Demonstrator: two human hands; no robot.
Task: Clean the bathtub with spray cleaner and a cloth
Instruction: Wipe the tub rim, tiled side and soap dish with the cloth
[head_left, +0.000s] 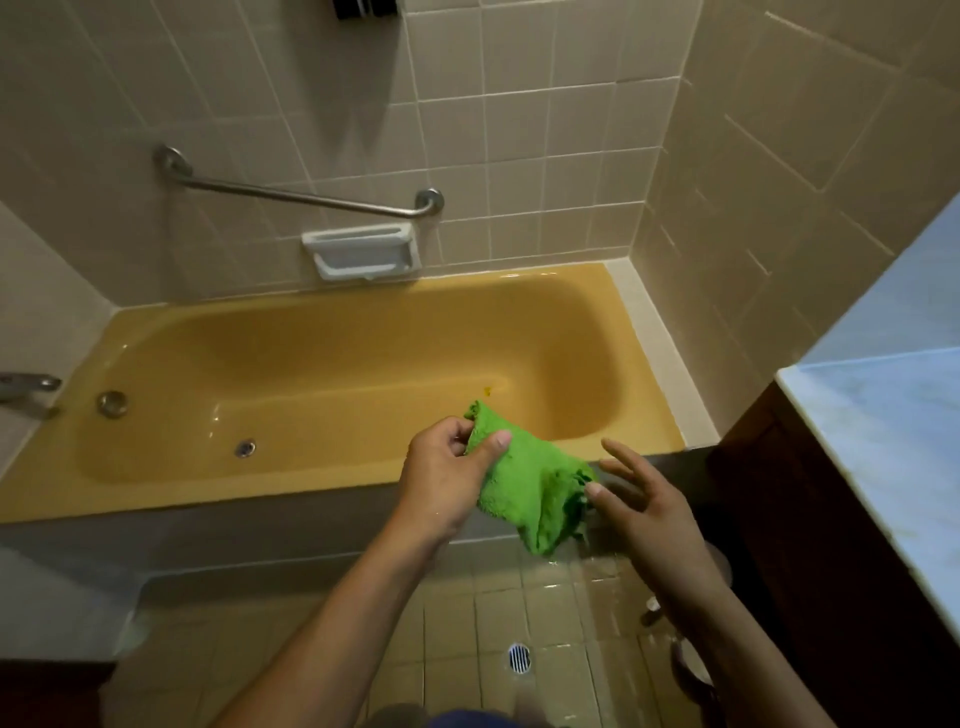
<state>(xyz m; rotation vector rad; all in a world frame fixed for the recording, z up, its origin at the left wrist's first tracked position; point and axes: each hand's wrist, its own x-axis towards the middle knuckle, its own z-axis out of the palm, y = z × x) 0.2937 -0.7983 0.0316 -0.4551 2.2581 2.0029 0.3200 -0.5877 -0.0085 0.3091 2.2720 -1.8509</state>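
**Beige-tiled bathroom with a mustard-yellow bathtub**

Inside the bathtub (363, 332), a small yellow speck (488, 389) lies just beyond the hands. The left hand (449, 470) pinches a crumpled green cloth (535, 483) over the tub's near rim. Beside it, the right hand (641, 501) spreads its fingers, thumb touching the cloth.

The bathtub (208, 501) runs along the rear wall (519, 156). On that wall, the grab bar (301, 196) sits above the soap dish (362, 252). The faucet (28, 385) is at the tub's left end, with the drain (245, 447) in its floor nearby. The countertop (883, 441) lies to the right. The cloth (530, 483) hangs over the near rim.
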